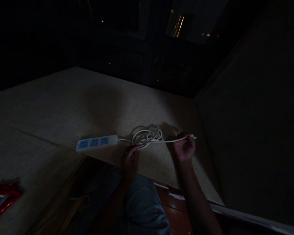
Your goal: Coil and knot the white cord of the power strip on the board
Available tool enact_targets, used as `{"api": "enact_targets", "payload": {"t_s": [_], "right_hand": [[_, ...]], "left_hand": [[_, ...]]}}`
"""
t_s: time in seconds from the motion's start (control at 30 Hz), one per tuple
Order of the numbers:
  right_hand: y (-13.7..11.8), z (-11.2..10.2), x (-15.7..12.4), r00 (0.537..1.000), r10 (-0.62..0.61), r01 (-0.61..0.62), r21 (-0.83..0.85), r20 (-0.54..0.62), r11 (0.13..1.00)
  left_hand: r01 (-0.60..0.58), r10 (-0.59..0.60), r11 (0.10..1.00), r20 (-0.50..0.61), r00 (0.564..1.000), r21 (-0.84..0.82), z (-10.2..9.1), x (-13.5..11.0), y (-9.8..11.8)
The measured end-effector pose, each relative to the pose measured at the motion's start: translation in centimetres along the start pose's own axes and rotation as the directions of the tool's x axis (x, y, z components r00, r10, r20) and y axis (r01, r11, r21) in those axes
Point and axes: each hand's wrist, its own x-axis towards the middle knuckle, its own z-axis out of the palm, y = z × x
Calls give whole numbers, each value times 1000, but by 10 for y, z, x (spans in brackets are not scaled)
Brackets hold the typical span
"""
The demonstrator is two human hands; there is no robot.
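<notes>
A white power strip (pixel 97 143) with three blue socket panels lies on the pale ledge. Its white cord (pixel 148 134) runs from the right end into a loose coil beside it. At the coil's near edge, my left hand (pixel 131 160) has its fingers closed on the cord. One length stretches almost straight to the right, where my right hand (pixel 184 147) grips it near the plug (pixel 193 136). The plug pokes out past my right fingertips, and its pins are hard to make out in the dim light.
The stone ledge (pixel 63 94) ends at a dark window (pixel 147 39) behind and a wall (pixel 254 130) on the right. A shiny red packet (pixel 5 199) lies at the lower left. My legs (pixel 144 205) are below the ledge's front edge.
</notes>
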Motion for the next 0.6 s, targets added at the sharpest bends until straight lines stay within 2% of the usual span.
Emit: {"api": "enact_targets", "payload": {"t_s": [0.4, 0.6], "right_hand": [[10, -5, 1, 999, 25, -28, -130, -25, 991], [17, -11, -1, 997, -15, -2, -210, -78, 978]], "left_hand": [[-141, 135, 986, 72, 988, 88, 6, 3, -7], [-179, 169, 975, 86, 982, 133, 6, 2, -9]]}}
